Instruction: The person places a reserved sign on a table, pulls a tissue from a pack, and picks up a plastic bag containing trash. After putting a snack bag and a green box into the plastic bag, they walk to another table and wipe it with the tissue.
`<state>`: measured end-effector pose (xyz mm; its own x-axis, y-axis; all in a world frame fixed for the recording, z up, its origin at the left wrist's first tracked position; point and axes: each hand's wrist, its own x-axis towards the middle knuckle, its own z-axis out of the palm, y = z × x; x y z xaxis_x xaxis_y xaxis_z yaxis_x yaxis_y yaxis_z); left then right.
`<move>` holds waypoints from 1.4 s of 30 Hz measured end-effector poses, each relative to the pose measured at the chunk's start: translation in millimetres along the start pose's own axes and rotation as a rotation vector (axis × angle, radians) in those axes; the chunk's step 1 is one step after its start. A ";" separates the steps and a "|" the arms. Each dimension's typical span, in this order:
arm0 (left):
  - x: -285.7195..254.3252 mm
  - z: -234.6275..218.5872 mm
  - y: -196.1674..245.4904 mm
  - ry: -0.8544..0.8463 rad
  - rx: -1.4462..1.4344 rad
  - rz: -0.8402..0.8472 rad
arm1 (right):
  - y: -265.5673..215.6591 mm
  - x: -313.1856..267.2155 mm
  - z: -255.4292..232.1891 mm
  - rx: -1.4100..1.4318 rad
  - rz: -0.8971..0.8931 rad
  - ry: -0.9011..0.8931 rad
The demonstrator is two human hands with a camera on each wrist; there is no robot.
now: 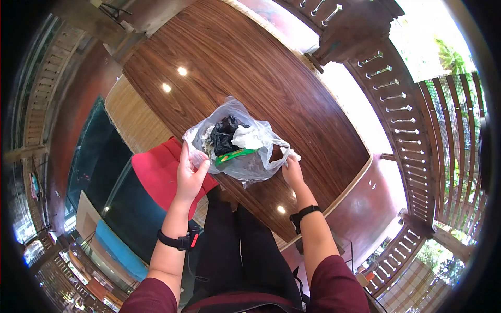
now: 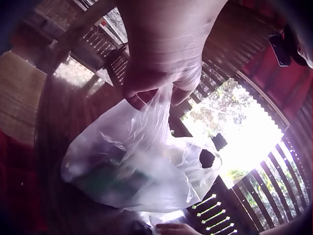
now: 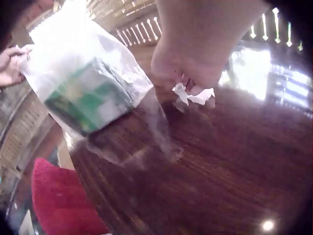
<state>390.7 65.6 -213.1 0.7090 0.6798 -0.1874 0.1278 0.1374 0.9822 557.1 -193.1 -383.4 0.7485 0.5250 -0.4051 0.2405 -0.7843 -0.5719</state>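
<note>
A clear plastic bag (image 1: 237, 148) sits on the dark wooden table (image 1: 271, 78), holding black crumpled stuff, white paper and a green packet (image 1: 234, 155). My left hand (image 1: 189, 169) pinches the bag's left rim between thumb and fingers (image 2: 146, 93), lifting that side of the bag (image 2: 142, 166). My right hand (image 1: 292, 169) pinches the bag's right handle (image 3: 193, 94) low at the tabletop. In the right wrist view the bag (image 3: 83, 83) shows its green packet (image 3: 83, 105) through the film.
A red cushion (image 1: 162, 169) lies by the table's near-left edge, beside my black-trousered legs. Carved wooden railings (image 1: 407, 120) run along the right side. A woven mat (image 1: 135, 117) lies left of the table.
</note>
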 end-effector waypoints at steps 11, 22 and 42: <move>-1.0 -8.7 -4.7 -0.034 -0.053 -0.042 | -199.7 -53.5 -107.6 0.360 -0.803 0.647; -8.0 -18.1 -6.9 -0.040 -0.040 -0.019 | -236.5 -48.4 -55.2 0.046 -0.595 0.076; -108.7 -77.5 82.4 -0.056 0.212 -0.031 | -251.5 -111.1 -121.4 0.923 -0.275 -0.344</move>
<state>270.5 58.9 -112.6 0.7393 0.6357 -0.2221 0.2887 -0.0013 0.9574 488.5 -94.3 -107.9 0.4858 0.8292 -0.2764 -0.3012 -0.1381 -0.9435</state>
